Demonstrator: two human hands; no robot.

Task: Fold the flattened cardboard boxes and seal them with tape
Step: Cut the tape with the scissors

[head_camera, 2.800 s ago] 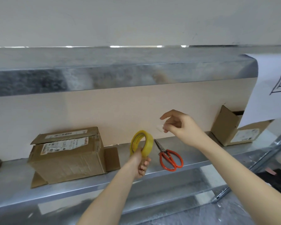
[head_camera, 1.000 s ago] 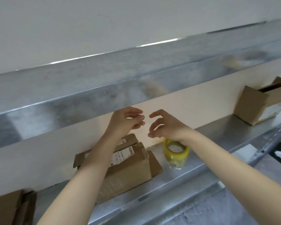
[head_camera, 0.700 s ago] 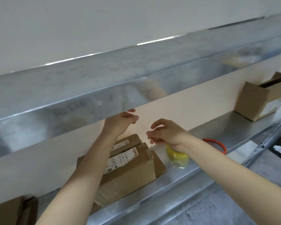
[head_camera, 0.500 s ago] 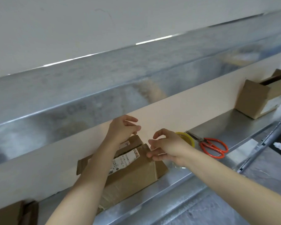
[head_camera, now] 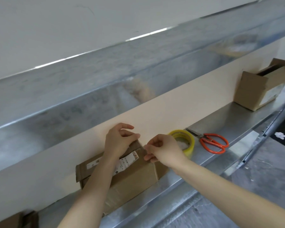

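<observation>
A person's left hand (head_camera: 118, 142) bears down on the top flap of a labelled cardboard box (head_camera: 133, 176) standing at the near left of a metal shelf (head_camera: 229, 116). The thumb lies on the flap's far right corner and the fingers are curled, though whether they pinch anything cannot be told. The right hand (head_camera: 163, 149) pinches a faint strip of clear tape (head_camera: 145, 149) at the box's right top edge. A yellow tape roll (head_camera: 187, 142) and orange scissors (head_camera: 212, 143) lie just to the right, and a second box (head_camera: 253, 89) stands far right. The carton looks light and stiff, apt to slide on the metal, so it is best steadied from above. The tape is thin and clingy, best held by its ends.
</observation>
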